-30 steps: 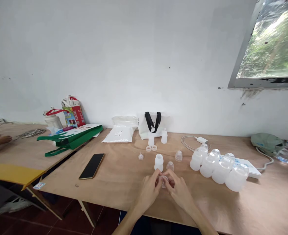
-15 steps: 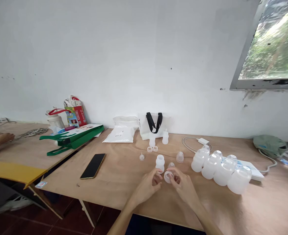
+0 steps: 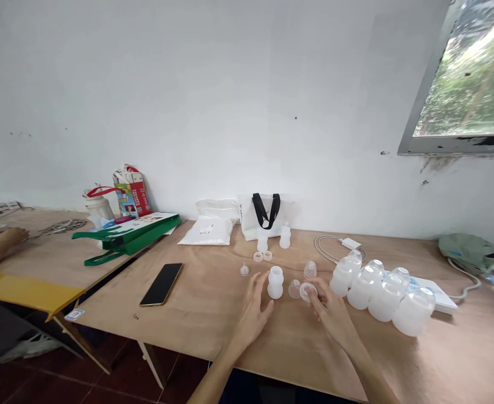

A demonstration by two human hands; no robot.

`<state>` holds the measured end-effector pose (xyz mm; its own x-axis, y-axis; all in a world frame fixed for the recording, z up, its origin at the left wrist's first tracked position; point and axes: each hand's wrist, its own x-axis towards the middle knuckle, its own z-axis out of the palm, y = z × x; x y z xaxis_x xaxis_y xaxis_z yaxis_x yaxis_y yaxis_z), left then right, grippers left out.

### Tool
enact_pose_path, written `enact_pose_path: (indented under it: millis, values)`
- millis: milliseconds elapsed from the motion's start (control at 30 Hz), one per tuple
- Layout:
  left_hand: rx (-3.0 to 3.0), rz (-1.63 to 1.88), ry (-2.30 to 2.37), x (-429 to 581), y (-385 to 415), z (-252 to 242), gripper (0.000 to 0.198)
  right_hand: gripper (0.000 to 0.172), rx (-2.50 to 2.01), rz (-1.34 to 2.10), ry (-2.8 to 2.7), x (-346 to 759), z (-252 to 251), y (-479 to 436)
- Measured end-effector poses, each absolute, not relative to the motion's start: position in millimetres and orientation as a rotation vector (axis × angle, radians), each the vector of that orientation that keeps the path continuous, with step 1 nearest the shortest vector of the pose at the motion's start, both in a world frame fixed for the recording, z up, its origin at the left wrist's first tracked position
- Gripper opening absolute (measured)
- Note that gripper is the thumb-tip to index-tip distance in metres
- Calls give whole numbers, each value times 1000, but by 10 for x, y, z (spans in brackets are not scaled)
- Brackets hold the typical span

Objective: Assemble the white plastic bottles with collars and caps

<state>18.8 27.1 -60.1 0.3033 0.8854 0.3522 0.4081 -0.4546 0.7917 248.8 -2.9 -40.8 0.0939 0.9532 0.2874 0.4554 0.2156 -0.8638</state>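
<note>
An uncapped, frosted baby bottle [image 3: 275,283] stands upright on the table in front of me. Just left of it is my left hand [image 3: 253,314], fingers spread and thumb apart, with nothing in its grasp. Between the fingertips of my right hand [image 3: 328,303] is a pale bottle collar ring [image 3: 308,292], tilted so its round face shows. A clear dome cap [image 3: 294,288] sits close to the ring's left side, and another dome cap [image 3: 310,269] stands behind it. Left of the bottle lies a clear nipple [image 3: 244,270].
Several capped bottles [image 3: 381,289] stand at the right beside a white box [image 3: 440,300] and a cable. Two rings [image 3: 262,256], two small bottles, a white bag [image 3: 249,224] and a plastic packet [image 3: 208,230] are behind. A phone [image 3: 161,284] lies left. Another person's hand [image 3: 13,235] rests far left.
My right hand has moved right with the collar ring, away from the bottle. My left hand has opened wider and shifted slightly left, alongside the bottle.
</note>
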Motion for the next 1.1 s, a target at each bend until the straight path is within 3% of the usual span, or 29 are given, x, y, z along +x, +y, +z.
enact_pose_path:
  millis: [233,433,533,800,867,1100]
  values:
    - [1932,1002,1061,171,355,-771,84,46,-1511,562,-1692,2342,-654,35]
    - [1836,962,892,194,347,-829,92,62,-1664,506,-1908,2195,-876,50]
    - [1851,957,890,212,318,-787,85,59,-1666,485,-1936,2217,-923,53]
    - [1912,870,1048,231,208,-527,36,27,-1382,631,-1904,2221,-755,35]
    - [1905,872,1109,225,189,-463,35,25,-1346,641,-1769,2227,-690,42]
    - [1944,782,1071,217,118,-301,45,43,-1361,796,-1369,2278,-610,50]
